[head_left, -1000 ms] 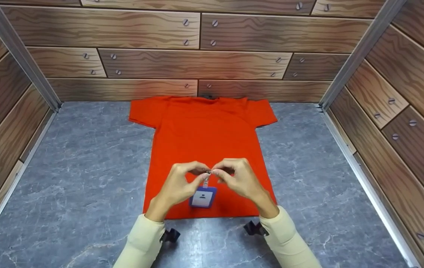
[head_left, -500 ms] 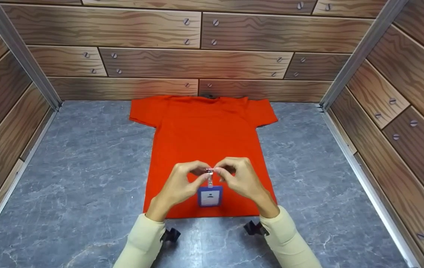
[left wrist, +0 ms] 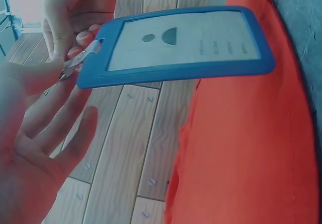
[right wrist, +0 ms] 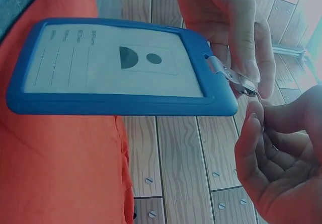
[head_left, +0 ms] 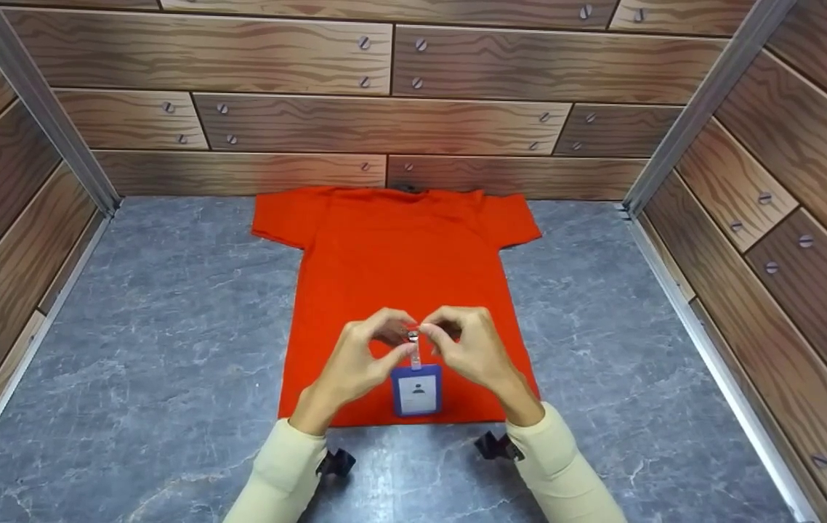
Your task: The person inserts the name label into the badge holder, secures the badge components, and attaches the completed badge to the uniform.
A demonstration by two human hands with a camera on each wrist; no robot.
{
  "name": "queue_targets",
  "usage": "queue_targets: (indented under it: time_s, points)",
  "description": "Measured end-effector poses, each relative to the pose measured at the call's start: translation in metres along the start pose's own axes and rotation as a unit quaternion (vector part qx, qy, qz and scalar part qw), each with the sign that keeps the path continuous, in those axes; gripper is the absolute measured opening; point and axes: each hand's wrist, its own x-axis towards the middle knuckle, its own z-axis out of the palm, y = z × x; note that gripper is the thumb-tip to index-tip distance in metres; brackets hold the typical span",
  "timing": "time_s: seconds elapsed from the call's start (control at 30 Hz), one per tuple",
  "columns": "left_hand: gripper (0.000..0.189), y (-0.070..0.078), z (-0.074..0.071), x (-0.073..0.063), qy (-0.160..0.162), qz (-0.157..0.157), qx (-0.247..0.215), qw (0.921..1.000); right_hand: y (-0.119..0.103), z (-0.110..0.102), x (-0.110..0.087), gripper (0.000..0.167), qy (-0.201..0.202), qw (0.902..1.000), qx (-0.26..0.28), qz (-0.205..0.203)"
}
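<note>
A blue-framed ID badge hangs by a clear strap over the lower part of a red T-shirt, its printed face toward the head camera. At the strap's top is a small metal clip with a thin pin-like end. Thumb and fingers of my left hand pinch the clip. My right hand, fingertips close against the left ones, pinches the thin end. Both wrist views show the badge from the side, held above the shirt.
The T-shirt lies flat on a grey marbled table, collar toward the back wall. Wood-patterned panels enclose the back and sides, with metal rails along the edges. Black camera mounts sit on both wrists.
The badge has shifted right, hangs slightly lower and has turned from slanted to nearly straight. My left hand's fingers have spread a little and moved right; the right hand has barely moved.
</note>
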Motion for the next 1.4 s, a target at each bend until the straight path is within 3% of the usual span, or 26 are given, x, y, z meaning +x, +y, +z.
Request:
queue_targets:
  time_s: [0.27, 0.5, 0.73, 1.1, 1.4]
  points:
    - [0.024, -0.002, 0.003, -0.001, 0.033, 0.033, -0.011, 0.9989, -0.002, 0.0, 0.0, 0.012, -0.004, 0.9998, 0.015, 0.011]
    - [0.018, -0.004, 0.001, 0.0, 0.049, 0.064, 0.0, 0.9967, 0.001, -0.001, 0.0, 0.014, -0.031, 0.9985, 0.044, 0.012]
    - [0.018, -0.005, 0.003, 0.0, 0.06, 0.064, -0.002, 0.9961, 0.0, -0.004, 0.0, 0.011, -0.041, 0.9987, 0.03, -0.006]
    - [0.024, -0.006, 0.02, -0.001, 0.1, 0.057, -0.018, 0.9932, -0.002, -0.004, 0.0, 0.01, -0.005, 0.9999, 0.013, -0.008]
    - [0.022, -0.004, 0.019, -0.001, 0.108, 0.073, -0.016, 0.9914, -0.003, -0.004, 0.0, 0.011, -0.016, 0.9998, 0.006, -0.008]
